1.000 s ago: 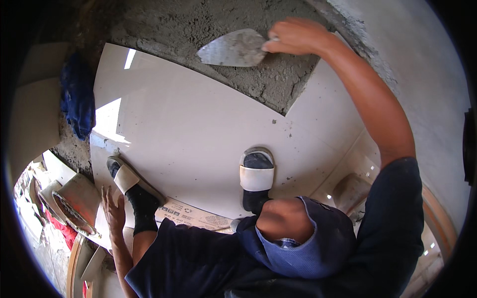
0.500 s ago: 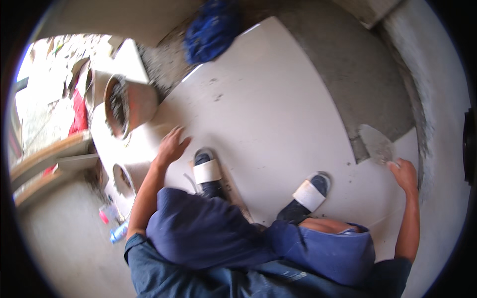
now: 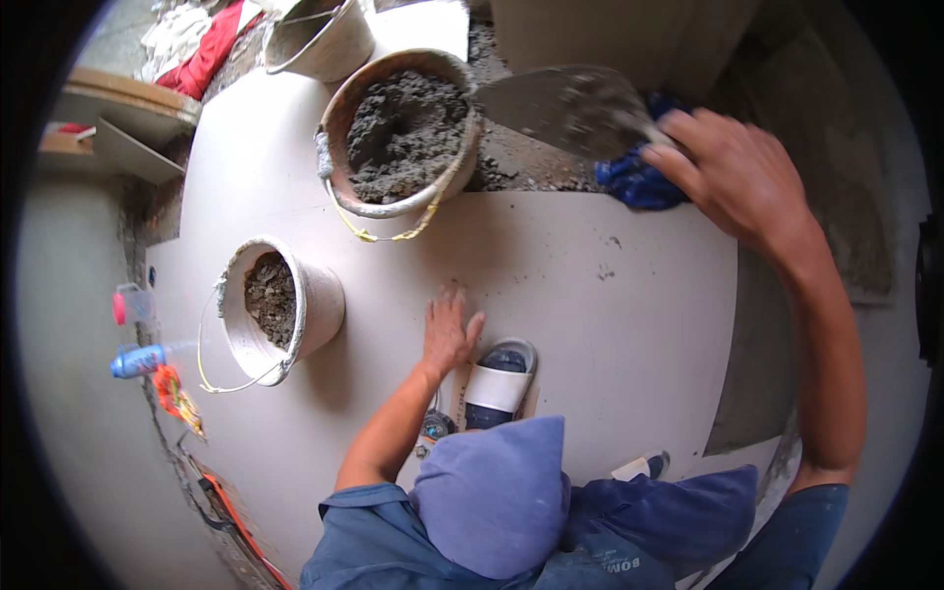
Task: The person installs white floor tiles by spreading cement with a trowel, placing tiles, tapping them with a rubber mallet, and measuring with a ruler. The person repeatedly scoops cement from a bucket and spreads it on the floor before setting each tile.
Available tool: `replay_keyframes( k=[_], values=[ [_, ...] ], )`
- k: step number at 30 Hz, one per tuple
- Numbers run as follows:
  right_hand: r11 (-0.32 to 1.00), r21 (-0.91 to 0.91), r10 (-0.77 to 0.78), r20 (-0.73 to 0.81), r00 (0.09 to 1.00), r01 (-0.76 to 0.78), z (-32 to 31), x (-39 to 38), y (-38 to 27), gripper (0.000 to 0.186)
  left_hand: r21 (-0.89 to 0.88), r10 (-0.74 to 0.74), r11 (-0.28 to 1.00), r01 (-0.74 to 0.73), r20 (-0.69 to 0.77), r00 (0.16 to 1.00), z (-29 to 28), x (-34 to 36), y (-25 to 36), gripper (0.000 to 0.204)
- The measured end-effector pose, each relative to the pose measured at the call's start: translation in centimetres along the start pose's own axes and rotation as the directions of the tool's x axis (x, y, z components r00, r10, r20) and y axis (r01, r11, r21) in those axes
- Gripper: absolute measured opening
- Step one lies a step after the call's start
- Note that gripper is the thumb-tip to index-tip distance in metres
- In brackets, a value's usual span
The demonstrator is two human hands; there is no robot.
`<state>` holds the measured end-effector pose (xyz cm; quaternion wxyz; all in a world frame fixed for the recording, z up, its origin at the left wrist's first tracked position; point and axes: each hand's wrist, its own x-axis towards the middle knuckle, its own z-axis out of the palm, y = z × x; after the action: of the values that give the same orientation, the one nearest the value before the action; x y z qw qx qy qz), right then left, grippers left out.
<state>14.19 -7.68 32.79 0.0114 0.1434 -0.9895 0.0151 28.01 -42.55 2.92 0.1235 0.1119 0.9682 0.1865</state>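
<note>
The right hand [image 3: 733, 177] clasps a grey metal trowel [image 3: 565, 103] just right of a pale round bucket [image 3: 393, 209] of mortar [image 3: 408, 123]; the left hand [image 3: 449, 329], spread, is empty. White tile [image 3: 600, 305] looks laid; the grey strip [image 3: 755, 383] at right appears untiled.

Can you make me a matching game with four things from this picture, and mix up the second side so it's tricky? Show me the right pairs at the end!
Things:
1. Trowel
2. Left hand
3. Bucket nearest the blue bottle
4. Red cloth

Where or how:
A. Has lumpy grey mix inside
B. Up at the picture's upper left
C. In the grip of the right hand
D. Beside a sandal with a white strap

Right pairs: 1-C, 2-D, 3-A, 4-B
</note>
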Motion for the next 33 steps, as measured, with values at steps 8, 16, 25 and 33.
replay_keyframes(
  k=[8, 16, 25, 33],
  values=[
    [0.891, -0.389, -0.167, 0.198, 0.966, 0.234, 3.9, 20.0, -12.8, 0.014, -0.125, -0.04, 0.99, 0.063, 0.18, 0.983, 4.0, -1.4, -0.8, 0.089],
    [0.907, -0.281, -0.195, 0.382, 0.904, 0.314, 9.5, 24.7, -17.1, 0.022, -0.116, -0.032, 0.991, 0.058, 0.217, 0.976, 4.1, -1.4, -1.2, 0.092],
    [0.944, 0.32, -0.145, 0.614, 0.776, -0.077, 5.1, 23.7, -10.0, 0.047, -0.074, -0.089, 0.992, 0.107, 0.213, 0.973, 4.2, -1.5, -1.1, 0.092],
    [0.618, 0.766, -0.014, 0.235, 0.972, -0.177, 5.8, -3.7, 0.0, 0.047, -0.07, 0.021, 0.997, -0.016, 0.076, 0.997, 6.6, -1.8, -2.1, 0.082]
  ],
)
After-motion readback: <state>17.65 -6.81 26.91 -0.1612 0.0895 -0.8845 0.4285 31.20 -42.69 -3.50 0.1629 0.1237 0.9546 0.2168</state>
